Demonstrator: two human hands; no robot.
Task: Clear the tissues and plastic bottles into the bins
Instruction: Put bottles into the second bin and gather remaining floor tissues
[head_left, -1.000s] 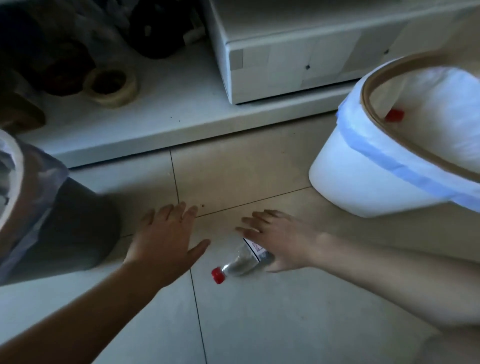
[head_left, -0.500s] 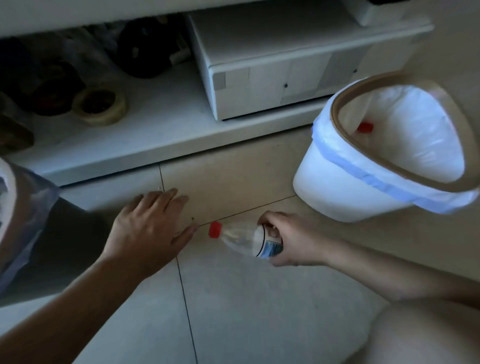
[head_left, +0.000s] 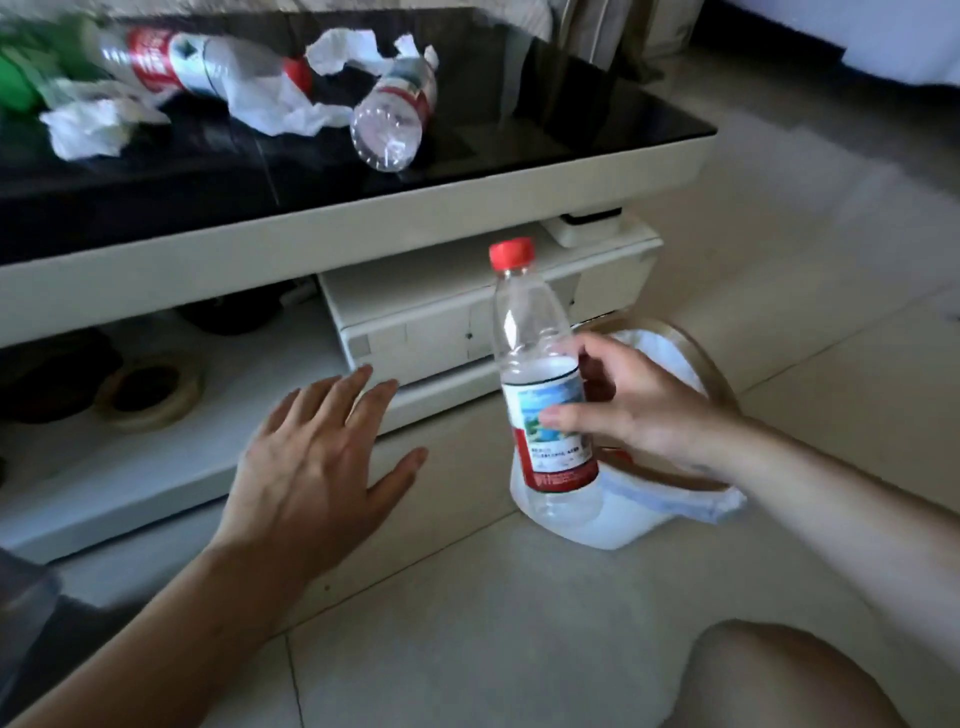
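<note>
Above the tiled floor (head_left: 519, 623), upright bottle (head_left: 540, 384) pinched in right grip (head_left: 623, 410); left grip (head_left: 317, 467) spread, empty.

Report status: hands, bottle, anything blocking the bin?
Right hand shut on bottle, upright, capped, in front of white bin. Left hand open, empty. Nothing blocking the bin. Table: bottles and tissues not yet cleared.

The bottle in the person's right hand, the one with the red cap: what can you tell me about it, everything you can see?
The bottle is clear, thin plastic with a red screw cap, closed. A paper label, a blue-green picture above a red band, wraps its lower half. It looks empty. It is upright, lifted off the floor. The right hand grips it around the label. Behind it stands the white bin.
</note>
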